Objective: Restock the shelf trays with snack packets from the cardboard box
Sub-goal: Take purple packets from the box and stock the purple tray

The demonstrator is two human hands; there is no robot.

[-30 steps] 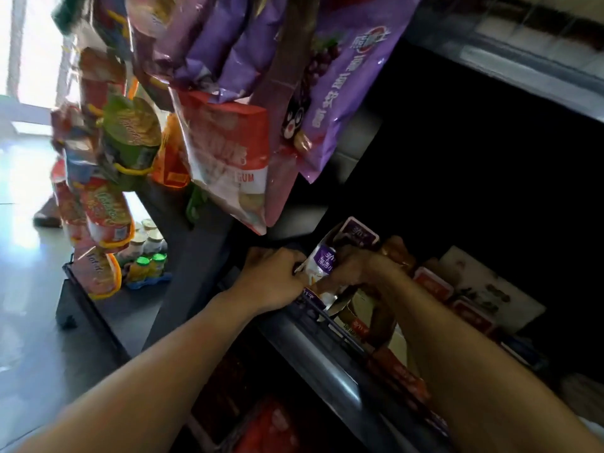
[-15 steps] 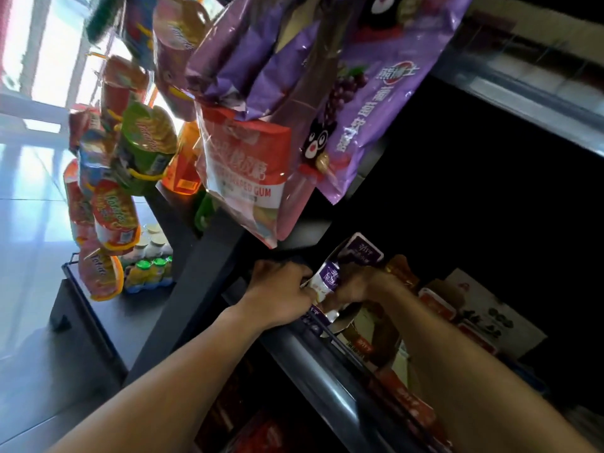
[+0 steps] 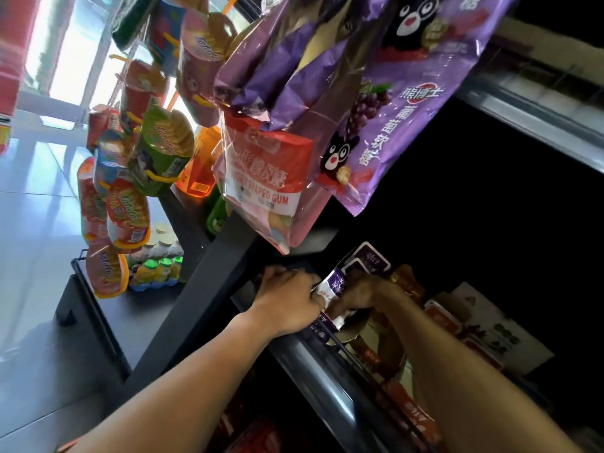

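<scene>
- Snack packet [image 3: 336,284], purple and white, sits at the shelf tray's [image 3: 330,364] front edge, between both hands.
- Left hand [image 3: 291,300] curls around its left side; right hand [image 3: 362,297] pinches the right.
- Likely light, soft, crinkly and slippery: best held by the edges.
- Purple hanging bags [image 3: 408,103] dangle beyond, overhead.

Purple grape-candy bags [image 3: 408,103] hang overhead — green-capped drink bottles [image 3: 157,271] stand on the low black stand [image 3: 108,308].
</scene>
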